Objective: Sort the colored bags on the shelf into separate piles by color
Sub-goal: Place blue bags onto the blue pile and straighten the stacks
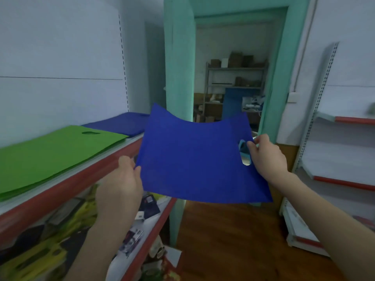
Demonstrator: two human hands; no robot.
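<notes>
The blue bag point(194, 159) is being held nearly flat beside the shelf point(81, 179), cut-out rightward, long axis apparently left-right. Its edges are being pinched by fingers point(251, 148) of the left hand point(119, 187) and right hand point(265, 157). A green pile point(50, 151) and navy pile point(121, 123) are lying adjacent.

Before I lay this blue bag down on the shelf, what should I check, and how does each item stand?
1. Left hand grips the blue bag at its left edge: ok.
2. Right hand grips the bag's right edge beside the handle hole: ok.
3. Blue pile in sight at the far end of the shelf, top showing only blue: ok.
4. Green pile lies apart from the blue pile, only green on top: ok.
5. Bag flat enough to stack: not ok, its far edge sags in the middle.
6. Only one bag in the hands: cannot tell.
</notes>
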